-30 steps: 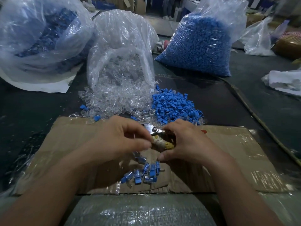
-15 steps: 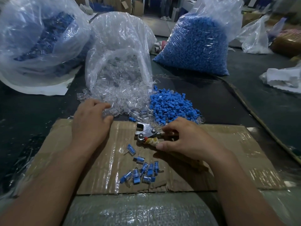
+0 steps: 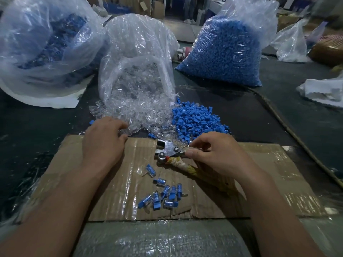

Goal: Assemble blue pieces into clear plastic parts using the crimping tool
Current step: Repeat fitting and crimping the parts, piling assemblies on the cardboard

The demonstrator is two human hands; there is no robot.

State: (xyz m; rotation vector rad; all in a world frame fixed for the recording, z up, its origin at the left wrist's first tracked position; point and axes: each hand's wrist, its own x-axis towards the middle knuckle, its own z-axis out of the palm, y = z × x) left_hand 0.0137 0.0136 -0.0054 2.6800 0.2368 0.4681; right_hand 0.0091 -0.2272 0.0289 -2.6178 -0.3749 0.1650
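My left hand [image 3: 104, 143] reaches to the near edge of the spilled pile of clear plastic parts [image 3: 141, 115], thumb and fingers curled round a clear part there. A loose heap of blue pieces [image 3: 196, 119] lies just right of that pile. On the cardboard sheet [image 3: 269, 182], my right hand [image 3: 217, 154] grips the crimping tool [image 3: 168, 151]. Its metal head points left and its yellowish wrapped handles run under my palm. Several assembled blue-in-clear pieces [image 3: 165, 195] lie scattered on the cardboard below the tool.
An open bag of clear parts [image 3: 137, 62] stands behind the pile, and a full bag of blue pieces [image 3: 222, 52] at the back right. A large bag [image 3: 42, 43] holds darker blue parts at the left. White wrapping [image 3: 321, 89] lies far right, bubble wrap [image 3: 157, 238] nearest me.
My left hand left the tool and moved up-left to the clear pile, where its fingers have curled in. An assembled piece now lies on the cardboard. The right hand stays on the tool.
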